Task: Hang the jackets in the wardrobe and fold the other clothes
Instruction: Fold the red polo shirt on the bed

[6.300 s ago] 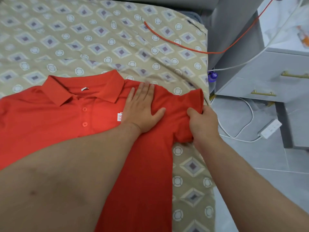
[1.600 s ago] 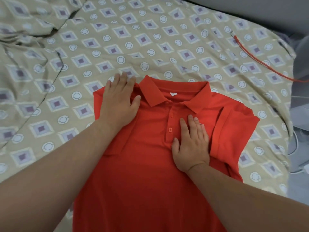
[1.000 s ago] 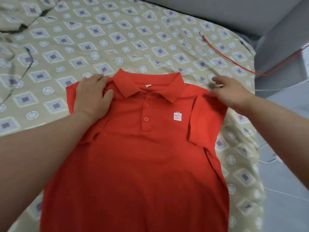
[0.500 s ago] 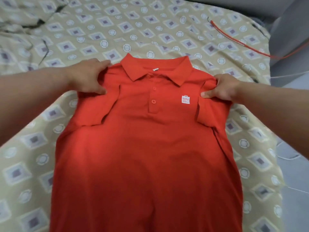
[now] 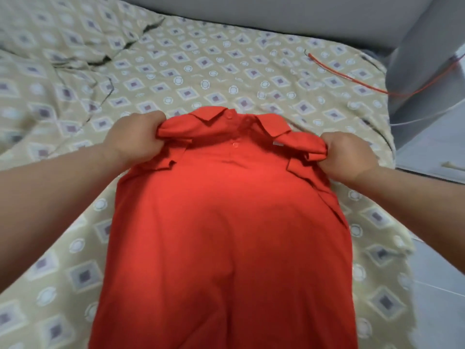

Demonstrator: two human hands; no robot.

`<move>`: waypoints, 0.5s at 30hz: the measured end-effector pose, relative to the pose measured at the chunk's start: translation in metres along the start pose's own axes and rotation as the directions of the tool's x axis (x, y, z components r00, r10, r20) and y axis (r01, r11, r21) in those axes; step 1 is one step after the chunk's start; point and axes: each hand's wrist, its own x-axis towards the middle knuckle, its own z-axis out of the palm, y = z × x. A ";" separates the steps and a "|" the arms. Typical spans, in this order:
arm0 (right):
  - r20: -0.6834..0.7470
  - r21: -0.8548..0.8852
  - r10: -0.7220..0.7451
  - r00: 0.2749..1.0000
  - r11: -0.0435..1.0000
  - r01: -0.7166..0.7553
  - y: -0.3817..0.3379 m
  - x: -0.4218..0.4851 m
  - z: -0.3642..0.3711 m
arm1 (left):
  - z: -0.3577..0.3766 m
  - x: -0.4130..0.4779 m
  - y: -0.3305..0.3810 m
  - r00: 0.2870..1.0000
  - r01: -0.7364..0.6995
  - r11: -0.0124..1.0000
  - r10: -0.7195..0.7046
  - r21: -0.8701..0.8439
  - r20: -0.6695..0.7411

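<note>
A red polo shirt (image 5: 226,235) lies lengthwise on the bed, both sleeves folded in over its sides. My left hand (image 5: 136,139) grips the bunched left shoulder, and my right hand (image 5: 349,157) grips the bunched right shoulder. The shoulder end is lifted off the bed and the collar (image 5: 226,117) tips over toward me, with its buttons showing. The shirt's lower part stays flat on the bed and runs out of the frame at the bottom.
The bed carries a beige sheet (image 5: 201,64) with a diamond pattern, rumpled at the far left. A thin red cable (image 5: 352,79) crosses its far right corner. A grey drawer unit (image 5: 432,147) and grey floor lie to the right of the bed's edge.
Both hands have closed on the shirt's shoulders and raised them, so the collar now tips forward toward me; half a second ago the shirt lay flat with the logo showing.
</note>
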 end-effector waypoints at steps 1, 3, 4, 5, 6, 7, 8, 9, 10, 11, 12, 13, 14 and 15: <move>-0.003 0.018 -0.021 1.000 1.000 0.021 -0.001 -0.011 -0.004 | -0.004 -0.012 0.002 1.000 -0.013 1.000 0.013 -0.004 -0.008; -0.013 0.036 -0.063 0.998 0.997 0.064 -0.005 -0.032 -0.010 | -0.010 -0.038 0.006 0.998 -0.054 0.998 0.054 -0.012 0.013; -0.007 0.036 -0.088 0.996 0.995 0.089 -0.007 -0.043 -0.012 | -0.011 -0.051 0.008 0.997 -0.078 0.997 0.078 -0.011 0.029; 0.023 0.042 -0.108 0.994 0.993 0.107 -0.008 -0.054 -0.014 | -0.013 -0.064 0.009 0.994 -0.099 0.995 0.099 -0.008 0.044; 0.078 0.038 -0.119 0.990 0.993 0.116 -0.010 -0.064 -0.015 | -0.015 -0.077 0.011 0.992 -0.114 0.994 0.113 0.000 0.062; 0.139 0.027 -0.129 0.982 0.992 0.127 -0.012 -0.073 -0.016 | -0.016 -0.090 0.012 0.989 -0.125 0.992 0.124 0.012 0.079; 0.186 0.006 -0.143 0.972 0.989 0.145 -0.015 -0.083 -0.017 | -0.018 -0.102 0.013 0.986 -0.138 0.990 0.135 0.030 0.094; 0.216 -0.016 -0.159 0.963 0.986 0.166 -0.018 -0.092 -0.019 | -0.019 -0.114 0.013 0.983 -0.156 0.987 0.150 0.046 0.106; 0.233 -0.032 -0.173 0.957 0.982 0.185 -0.023 -0.103 -0.022 | -0.022 -0.127 0.014 0.980 -0.169 0.984 0.163 0.049 0.118; 0.236 -0.043 -0.185 0.954 0.979 0.200 -0.028 -0.114 -0.026 | -0.026 -0.140 0.016 0.977 -0.182 0.982 0.176 0.041 0.123; 0.238 -0.049 -0.193 0.952 0.976 0.210 -0.033 -0.126 -0.030 | -0.029 -0.154 0.018 0.974 -0.200 0.979 0.194 0.034 0.118; 0.242 -0.046 -0.198 0.950 0.976 0.215 -0.039 -0.139 -0.034 | -0.033 -0.168 0.021 0.972 -0.212 0.977 0.207 0.030 0.112; 0.249 -0.041 -0.197 0.948 0.976 0.213 -0.044 -0.152 -0.038 | -0.036 -0.184 0.025 0.972 -0.214 0.977 0.210 0.027 0.108; 0.250 -0.039 -0.194 0.949 0.977 0.210 -0.050 -0.167 -0.041 | -0.039 -0.200 0.027 0.972 -0.215 0.976 0.211 0.027 0.108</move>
